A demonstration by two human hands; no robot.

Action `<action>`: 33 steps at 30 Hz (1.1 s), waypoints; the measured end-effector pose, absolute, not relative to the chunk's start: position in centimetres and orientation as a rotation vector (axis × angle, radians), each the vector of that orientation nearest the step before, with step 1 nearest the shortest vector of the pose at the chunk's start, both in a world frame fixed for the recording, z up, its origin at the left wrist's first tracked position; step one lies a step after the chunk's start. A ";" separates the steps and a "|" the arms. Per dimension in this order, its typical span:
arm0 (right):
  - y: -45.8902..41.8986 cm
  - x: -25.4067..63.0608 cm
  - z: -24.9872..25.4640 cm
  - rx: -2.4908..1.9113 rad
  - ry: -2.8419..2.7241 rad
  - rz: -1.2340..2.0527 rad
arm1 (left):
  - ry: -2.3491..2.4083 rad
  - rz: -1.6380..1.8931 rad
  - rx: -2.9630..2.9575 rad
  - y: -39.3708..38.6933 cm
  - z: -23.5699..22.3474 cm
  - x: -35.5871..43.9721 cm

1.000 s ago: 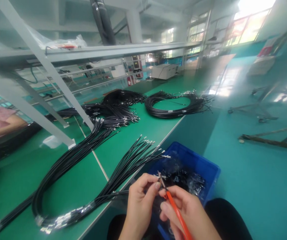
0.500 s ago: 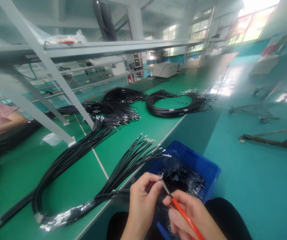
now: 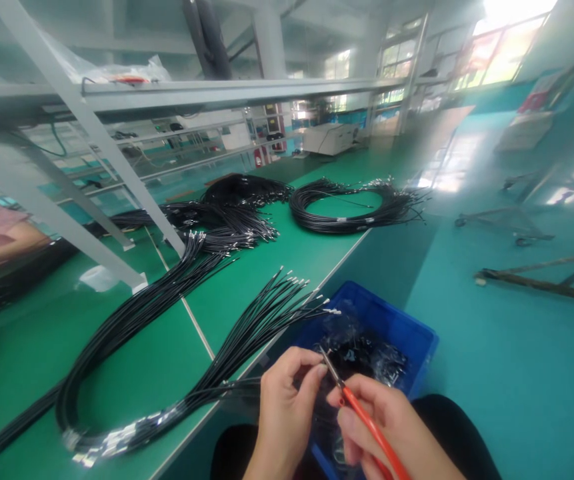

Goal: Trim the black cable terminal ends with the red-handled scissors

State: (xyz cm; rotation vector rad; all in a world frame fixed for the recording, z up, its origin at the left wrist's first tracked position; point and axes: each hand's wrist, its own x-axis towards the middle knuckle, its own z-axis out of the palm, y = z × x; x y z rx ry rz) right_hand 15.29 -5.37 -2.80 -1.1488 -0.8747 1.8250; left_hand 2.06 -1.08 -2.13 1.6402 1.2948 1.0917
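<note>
Left hand: our left hand (image 3: pixel 287 407) has thumb and index finger pinched on something tiny beside the tool's metal tip; we cannot tell what it is.
Right hand: our right hand (image 3: pixel 391 423) grips the red-handled tool (image 3: pixel 377 437) in curled fingers, its tip angled toward 11 o'clock and meeting the left fingertips.
Blue bin: the blue bin (image 3: pixel 407 327) lies below our hands, reaching toward 1 o'clock, with dark pieces and clear plastic inside.
Black cable bundle: the black cable bundle (image 3: pixel 101 333) curves across the green table (image 3: pixel 131 380) from 9 to 11 o'clock, its pale-tipped ends fanned over the edge near the bin; a few strands run behind our left hand.
Silvery wrap: the silvery wrap (image 3: pixel 131 433) circles the bundle at 9 o'clock; any print is too small for us to read.
Coiled cables: the coiled cables (image 3: pixel 317 223) lie at 12 o'clock, beside a dark cable pile (image 3: pixel 241 190).
White roll: the white roll (image 3: pixel 97 279) stands at 10 o'clock by a shelf post.
Person: a forearm (image 3: pixel 17 243) and pink sleeve show at 10 o'clock.
</note>
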 end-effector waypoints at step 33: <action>-5.2 15.5 -2.7 -1.179 -0.724 1.079 | 1.353 1.026 1.931 -1.9 -1.9 2.0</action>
